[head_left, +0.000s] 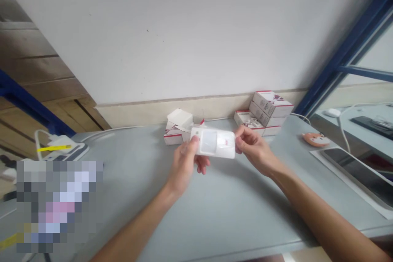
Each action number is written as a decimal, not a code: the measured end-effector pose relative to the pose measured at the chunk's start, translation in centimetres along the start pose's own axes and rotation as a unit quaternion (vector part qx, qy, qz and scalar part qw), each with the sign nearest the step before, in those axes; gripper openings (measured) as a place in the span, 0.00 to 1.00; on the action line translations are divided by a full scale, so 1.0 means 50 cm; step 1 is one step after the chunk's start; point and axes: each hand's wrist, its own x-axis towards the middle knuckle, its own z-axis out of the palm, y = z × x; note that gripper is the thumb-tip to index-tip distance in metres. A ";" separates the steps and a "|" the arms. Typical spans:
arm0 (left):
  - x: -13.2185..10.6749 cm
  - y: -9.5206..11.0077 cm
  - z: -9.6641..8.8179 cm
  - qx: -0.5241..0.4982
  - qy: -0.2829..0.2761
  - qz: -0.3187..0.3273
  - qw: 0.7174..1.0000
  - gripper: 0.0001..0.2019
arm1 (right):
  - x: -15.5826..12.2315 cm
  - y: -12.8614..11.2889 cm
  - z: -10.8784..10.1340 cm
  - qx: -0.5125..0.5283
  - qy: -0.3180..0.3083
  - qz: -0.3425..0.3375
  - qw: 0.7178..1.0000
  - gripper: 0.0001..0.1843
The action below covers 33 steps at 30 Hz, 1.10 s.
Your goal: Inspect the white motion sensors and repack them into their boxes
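Observation:
A white motion sensor [225, 149] with a pale lens window is held above the table, lying sideways. My left hand [183, 159] grips its left end, thumb on the front face and fingers underneath. At the opposite end, the fingertips of my right hand [253, 147] are pinched together on its edge. Shiny patches on the sensor look like clear plastic film, though blur keeps me from being sure. Just behind the left hand stands an opened white and red box [178, 125] with its flap up.
Several closed white and red boxes [272, 108] are stacked by the wall. To the right lie an orange animal-face object [316, 139] and a dark phone-like slab [356, 170] with a white cable. A power strip [66, 151] is at left, near a pixelated area. Blue posts flank the grey table [215, 213].

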 end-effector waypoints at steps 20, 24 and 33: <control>0.003 0.002 -0.009 0.064 0.032 -0.010 0.997 0.32 | -0.046 0.031 0.072 -0.480 -0.137 -0.248 0.830 0.41; -0.004 -0.009 -0.005 0.066 0.067 0.045 0.995 0.30 | -0.045 0.034 0.069 -0.491 -0.086 -0.291 0.817 0.34; 0.040 -0.058 -0.025 0.239 0.277 0.195 0.910 0.44 | -0.031 0.033 0.029 -0.455 0.006 -0.286 0.844 0.37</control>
